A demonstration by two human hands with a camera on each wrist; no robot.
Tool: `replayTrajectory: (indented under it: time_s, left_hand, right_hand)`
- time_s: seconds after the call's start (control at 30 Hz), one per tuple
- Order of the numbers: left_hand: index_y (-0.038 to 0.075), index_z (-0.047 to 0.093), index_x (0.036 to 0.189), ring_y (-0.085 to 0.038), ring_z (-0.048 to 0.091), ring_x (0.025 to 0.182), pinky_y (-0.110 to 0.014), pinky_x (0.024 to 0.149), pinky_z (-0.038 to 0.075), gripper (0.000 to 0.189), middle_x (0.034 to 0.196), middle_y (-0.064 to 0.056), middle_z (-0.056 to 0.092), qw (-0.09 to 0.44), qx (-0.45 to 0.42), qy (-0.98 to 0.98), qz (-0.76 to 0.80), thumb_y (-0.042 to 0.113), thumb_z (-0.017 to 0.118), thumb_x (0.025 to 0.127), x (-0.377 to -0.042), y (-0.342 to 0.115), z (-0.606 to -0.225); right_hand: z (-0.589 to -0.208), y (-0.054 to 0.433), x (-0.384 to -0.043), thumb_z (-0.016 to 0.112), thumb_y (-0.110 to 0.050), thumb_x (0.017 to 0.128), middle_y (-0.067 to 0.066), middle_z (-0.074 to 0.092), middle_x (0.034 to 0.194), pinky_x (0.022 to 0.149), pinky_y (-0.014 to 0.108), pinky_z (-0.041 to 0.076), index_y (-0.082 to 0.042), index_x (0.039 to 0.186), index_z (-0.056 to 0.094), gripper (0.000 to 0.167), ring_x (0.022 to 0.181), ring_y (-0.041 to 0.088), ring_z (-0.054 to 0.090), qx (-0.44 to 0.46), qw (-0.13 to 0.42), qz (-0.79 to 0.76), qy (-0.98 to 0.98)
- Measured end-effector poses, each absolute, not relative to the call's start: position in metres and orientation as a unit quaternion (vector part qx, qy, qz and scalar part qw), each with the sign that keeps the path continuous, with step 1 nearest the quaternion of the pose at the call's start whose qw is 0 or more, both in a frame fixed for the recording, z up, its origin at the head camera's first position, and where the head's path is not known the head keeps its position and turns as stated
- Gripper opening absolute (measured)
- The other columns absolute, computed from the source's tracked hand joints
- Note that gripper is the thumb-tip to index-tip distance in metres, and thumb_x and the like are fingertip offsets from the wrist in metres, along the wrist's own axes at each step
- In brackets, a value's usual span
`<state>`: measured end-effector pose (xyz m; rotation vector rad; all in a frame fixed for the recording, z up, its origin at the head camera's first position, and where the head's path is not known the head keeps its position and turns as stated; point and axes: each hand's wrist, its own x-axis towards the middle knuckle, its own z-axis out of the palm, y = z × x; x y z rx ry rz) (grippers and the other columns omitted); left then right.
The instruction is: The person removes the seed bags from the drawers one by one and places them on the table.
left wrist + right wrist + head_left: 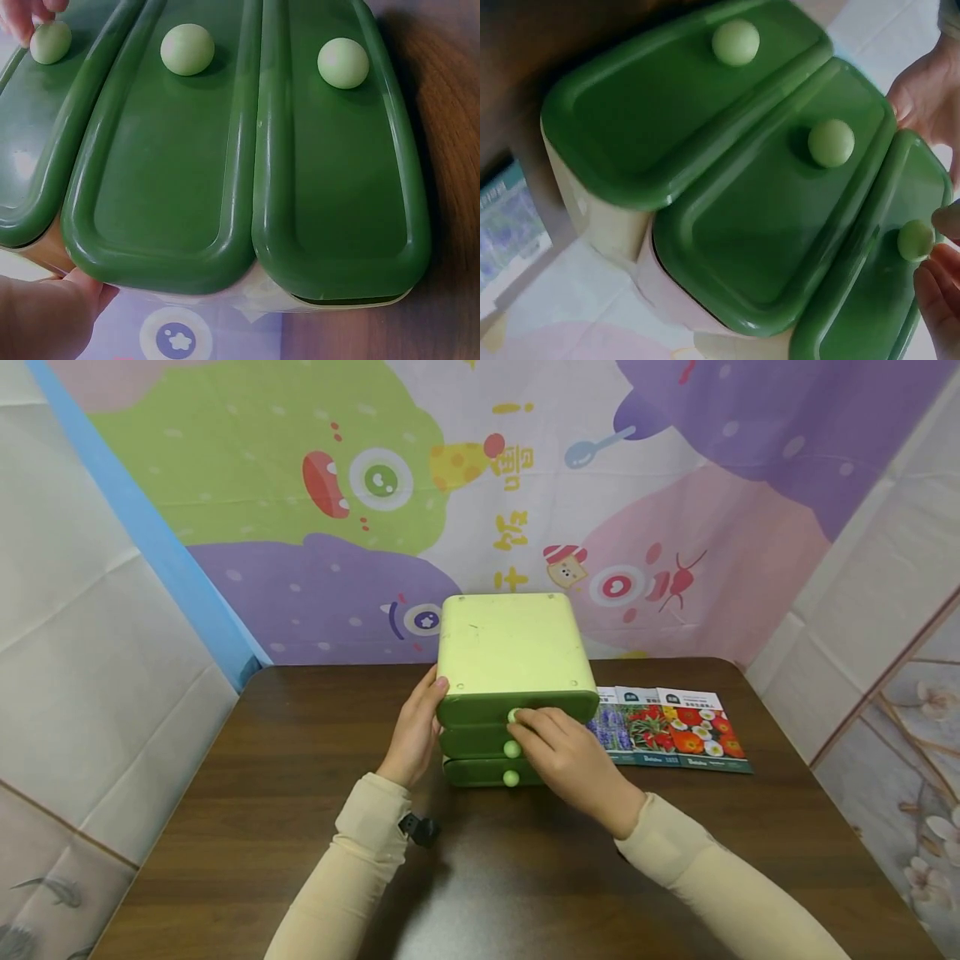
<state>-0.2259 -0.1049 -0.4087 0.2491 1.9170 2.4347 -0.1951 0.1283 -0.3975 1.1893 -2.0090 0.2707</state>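
A small drawer cabinet (pixel 513 643) with a pale yellow-green top and three dark green drawer fronts stands on the table. Each front carries a round light green knob, like the middle knob (pixel 512 749) and the bottom knob (pixel 511 778). My right hand (pixel 570 760) pinches the top drawer's knob (pixel 916 240) between thumb and fingertips. Against the cabinet's left side rests my left hand (pixel 414 727), its thumb by the upper front corner and its other fingers partly hidden along the side. The top drawer front (pixel 480 708) sits close against the body.
Several flower-picture packets (pixel 678 731) lie overlapping just right of the cabinet on the brown wooden table (pixel 300 827). A cartoon-print cloth (pixel 315 493) hangs behind the table's far edge. A black object (pixel 422 829) is at the left cuff.
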Motion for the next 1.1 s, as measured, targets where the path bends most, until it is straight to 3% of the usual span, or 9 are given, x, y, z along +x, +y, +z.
replayTrajectory:
  time_s: [0.23, 0.43, 0.63, 0.8, 1.1]
  left_hand:
    - [0.016, 0.021, 0.157, -0.019, 0.034, 0.144, -0.042, 0.120, 0.026, 0.066, 0.161, -0.002, 0.024, 0.016, 0.078, 0.620, 0.781, 0.042, 0.047, 0.102, -0.226, -0.105, -0.409]
    - [0.014, 0.020, 0.157, -0.018, 0.033, 0.144, -0.041, 0.120, 0.026, 0.066, 0.161, -0.003, 0.024, 0.016, 0.081, 0.617, 0.783, 0.041, 0.046, 0.103, -0.227, -0.105, -0.409]
    - [0.014, 0.020, 0.157, -0.018, 0.034, 0.144, -0.041, 0.120, 0.027, 0.066, 0.161, -0.003, 0.024, 0.017, 0.081, 0.617, 0.783, 0.041, 0.046, 0.103, -0.227, -0.105, -0.409]
    - [0.013, 0.019, 0.157, -0.019, 0.036, 0.142, -0.040, 0.119, 0.029, 0.066, 0.160, -0.004, 0.025, 0.015, 0.082, 0.612, 0.786, 0.039, 0.046, 0.103, -0.227, -0.105, -0.409]
    - [0.012, 0.019, 0.157, -0.018, 0.037, 0.141, -0.040, 0.118, 0.029, 0.065, 0.160, -0.005, 0.026, 0.012, 0.080, 0.610, 0.788, 0.037, 0.046, 0.103, -0.227, -0.104, -0.409]
  right_hand:
    - [-0.409, 0.133, -0.188, 0.062, -0.017, 0.098, 0.011, 0.067, 0.107, 0.082, 0.034, 0.055, -0.002, 0.109, 0.071, 0.021, 0.096, 0.024, 0.063, 0.442, 0.360, 0.199, -0.797]
    - [-0.421, 0.135, -0.184, 0.076, -0.010, 0.085, 0.006, 0.069, 0.100, 0.076, 0.033, 0.055, -0.003, 0.105, 0.072, 0.021, 0.090, 0.019, 0.065, 0.384, 0.295, 0.294, -0.824]
    - [-0.432, 0.135, -0.181, 0.074, -0.013, 0.088, 0.001, 0.072, 0.091, 0.066, 0.026, 0.054, -0.008, 0.100, 0.073, 0.013, 0.077, 0.010, 0.065, 0.287, 0.202, 0.389, -0.851]
    - [-0.441, 0.135, -0.183, 0.072, -0.016, 0.090, 0.002, 0.074, 0.089, 0.065, 0.023, 0.054, -0.010, 0.098, 0.074, 0.010, 0.072, 0.008, 0.065, 0.226, 0.138, 0.430, -0.863]
    - [-0.457, 0.127, -0.188, 0.071, -0.020, 0.091, 0.002, 0.075, 0.088, 0.068, 0.022, 0.055, -0.011, 0.097, 0.074, 0.011, 0.074, 0.007, 0.066, 0.173, 0.078, 0.470, -0.862]
